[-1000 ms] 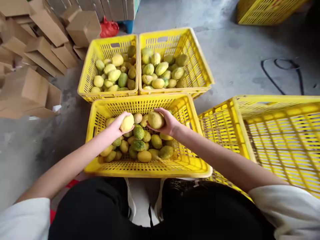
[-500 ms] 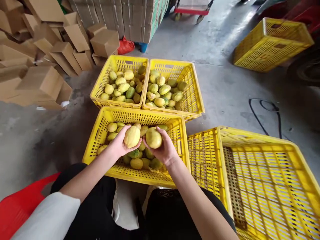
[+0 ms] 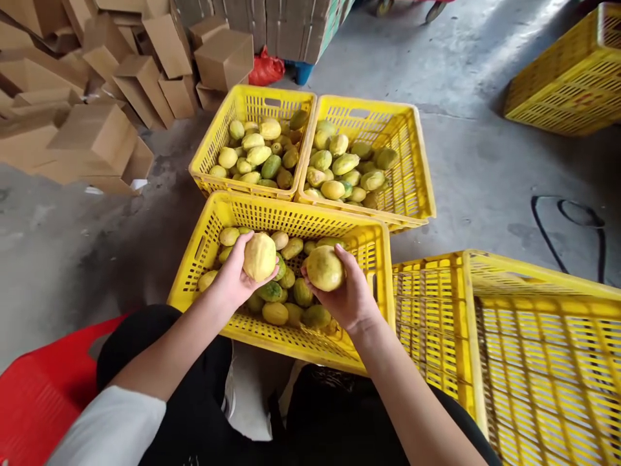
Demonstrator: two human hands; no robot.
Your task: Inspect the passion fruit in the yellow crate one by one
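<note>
My left hand is closed around a pale yellow ribbed papaya. In my right hand lies a rounder, yellow-green papaya, gripped between thumb and fingers. Both fruits are held apart above the near yellow crate, which contains several more papayas, some yellow and some green. My forearms partly cover that crate. Behind it, side by side, stand a left crate and a right crate, each holding papayas.
At my right stands another yellow crate, and one more yellow crate rests farther off. Cardboard boxes pile up at left near a red bag. A black cable lies on the floor. Something red is beside my left leg.
My hands have moved apart, each with its papaya still in it. The view has shifted, so the crates appear farther right and the far ones higher.
</note>
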